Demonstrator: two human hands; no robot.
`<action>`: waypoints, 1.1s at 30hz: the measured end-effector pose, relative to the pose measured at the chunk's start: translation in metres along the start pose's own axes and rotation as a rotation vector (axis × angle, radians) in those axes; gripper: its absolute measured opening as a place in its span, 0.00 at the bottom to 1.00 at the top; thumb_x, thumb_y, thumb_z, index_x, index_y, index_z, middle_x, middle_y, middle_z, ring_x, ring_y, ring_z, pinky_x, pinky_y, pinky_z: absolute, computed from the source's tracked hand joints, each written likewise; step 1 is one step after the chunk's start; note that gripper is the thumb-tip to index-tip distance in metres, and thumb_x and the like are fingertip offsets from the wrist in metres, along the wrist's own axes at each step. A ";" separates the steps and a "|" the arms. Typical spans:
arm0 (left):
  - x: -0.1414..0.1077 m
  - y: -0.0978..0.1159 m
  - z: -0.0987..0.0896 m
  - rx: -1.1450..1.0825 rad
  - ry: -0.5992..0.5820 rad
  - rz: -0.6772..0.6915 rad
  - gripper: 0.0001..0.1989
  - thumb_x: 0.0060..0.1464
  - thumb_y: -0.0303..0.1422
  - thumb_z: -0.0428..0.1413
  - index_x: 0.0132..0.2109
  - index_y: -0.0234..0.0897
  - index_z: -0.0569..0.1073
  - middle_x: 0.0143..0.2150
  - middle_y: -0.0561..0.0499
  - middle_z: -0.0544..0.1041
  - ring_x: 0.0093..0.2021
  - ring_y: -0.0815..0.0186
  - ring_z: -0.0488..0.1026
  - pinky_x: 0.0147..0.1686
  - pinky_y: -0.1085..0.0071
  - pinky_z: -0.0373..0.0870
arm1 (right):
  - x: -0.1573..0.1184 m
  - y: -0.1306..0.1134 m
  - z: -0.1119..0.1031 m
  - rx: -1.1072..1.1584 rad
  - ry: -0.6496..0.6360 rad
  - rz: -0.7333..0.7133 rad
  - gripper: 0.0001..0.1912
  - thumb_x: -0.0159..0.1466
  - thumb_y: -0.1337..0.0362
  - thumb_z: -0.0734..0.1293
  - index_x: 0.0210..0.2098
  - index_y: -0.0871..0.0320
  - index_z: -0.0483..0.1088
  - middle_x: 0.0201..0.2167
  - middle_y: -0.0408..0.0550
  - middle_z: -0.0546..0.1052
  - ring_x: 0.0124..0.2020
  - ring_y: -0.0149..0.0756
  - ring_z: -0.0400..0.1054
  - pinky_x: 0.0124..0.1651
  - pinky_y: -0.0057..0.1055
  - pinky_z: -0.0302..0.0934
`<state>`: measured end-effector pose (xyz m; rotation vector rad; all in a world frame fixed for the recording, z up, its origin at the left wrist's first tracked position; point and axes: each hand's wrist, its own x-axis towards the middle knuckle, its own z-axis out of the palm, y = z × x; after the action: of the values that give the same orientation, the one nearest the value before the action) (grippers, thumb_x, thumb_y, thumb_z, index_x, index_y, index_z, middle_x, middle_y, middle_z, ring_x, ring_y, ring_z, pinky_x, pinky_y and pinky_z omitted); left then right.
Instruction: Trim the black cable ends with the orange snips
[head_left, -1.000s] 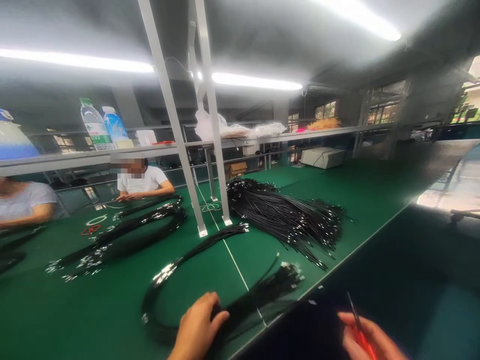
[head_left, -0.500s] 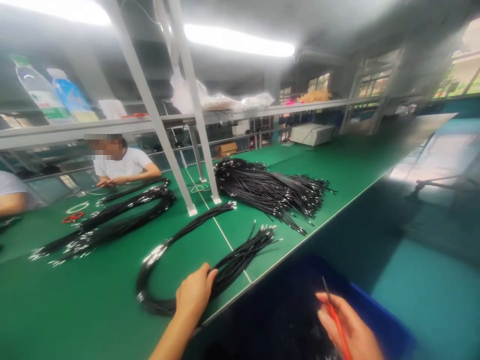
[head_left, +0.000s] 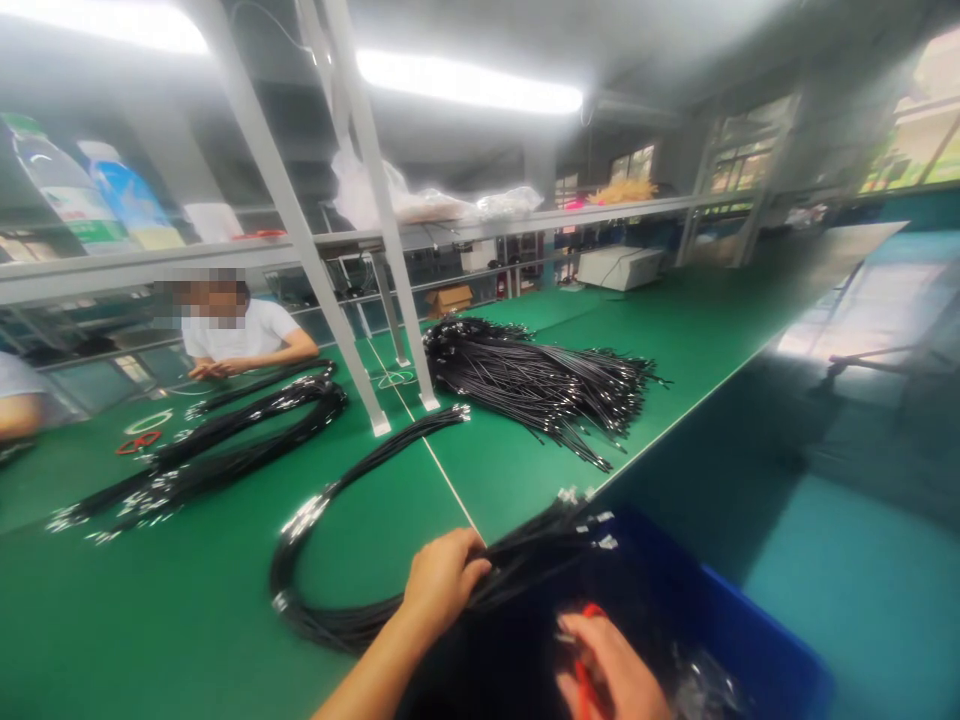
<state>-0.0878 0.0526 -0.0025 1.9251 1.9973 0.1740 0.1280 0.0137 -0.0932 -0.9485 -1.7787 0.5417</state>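
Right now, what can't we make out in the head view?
- Red-handled tool in the right hand: blurred, partly hidden by fingers; tip unclear.
- Black cable bundle: the gripped stretch is hidden by the left hand; cable count unreadable.
- Blue bin: cut off by the bottom edge, contents dark and blurred.
- Bottle label: too blurred to read.
- Co-worker's sleeve: cut off by the left edge.
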 end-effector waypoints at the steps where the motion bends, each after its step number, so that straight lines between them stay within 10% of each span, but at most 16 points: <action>1: 0.001 -0.001 0.000 -0.006 0.004 -0.017 0.08 0.61 0.34 0.55 0.44 0.34 0.74 0.42 0.48 0.78 0.43 0.61 0.75 0.44 0.58 0.71 | 0.008 -0.003 0.005 -0.028 -0.032 -0.088 0.18 0.56 0.69 0.63 0.46 0.53 0.71 0.36 0.52 0.81 0.37 0.48 0.77 0.40 0.40 0.73; 5: 0.011 -0.006 -0.005 -0.017 0.014 -0.080 0.09 0.62 0.34 0.54 0.44 0.34 0.74 0.43 0.48 0.78 0.42 0.61 0.76 0.43 0.58 0.72 | 0.042 -0.017 0.027 -0.134 -0.151 -0.316 0.24 0.49 0.70 0.66 0.47 0.57 0.71 0.46 0.57 0.80 0.47 0.56 0.73 0.49 0.50 0.69; 12: 0.034 -0.016 -0.015 0.076 0.064 -0.192 0.10 0.62 0.34 0.54 0.48 0.34 0.72 0.47 0.46 0.76 0.42 0.61 0.75 0.42 0.59 0.73 | 0.060 -0.030 0.056 -0.282 -0.173 -0.276 0.22 0.49 0.72 0.64 0.44 0.63 0.72 0.45 0.65 0.79 0.47 0.58 0.71 0.49 0.54 0.66; 23: -0.006 -0.041 -0.037 0.072 0.256 -0.121 0.12 0.64 0.32 0.49 0.49 0.35 0.72 0.50 0.44 0.75 0.52 0.59 0.70 0.51 0.64 0.66 | 0.080 -0.019 0.002 -0.344 -0.082 -0.104 0.13 0.59 0.72 0.62 0.44 0.60 0.67 0.35 0.57 0.77 0.38 0.51 0.72 0.42 0.47 0.69; 33: 0.007 -0.017 -0.007 0.139 0.222 0.018 0.09 0.61 0.32 0.55 0.47 0.35 0.73 0.46 0.47 0.76 0.43 0.60 0.75 0.43 0.58 0.73 | 0.082 -0.013 0.035 -0.402 -0.247 -0.058 0.12 0.65 0.60 0.65 0.47 0.57 0.70 0.49 0.50 0.73 0.46 0.44 0.70 0.47 0.48 0.65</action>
<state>-0.1066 0.0592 -0.0027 2.0905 2.1863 0.2706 0.0767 0.0742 -0.0514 -1.1348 -2.1824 0.2744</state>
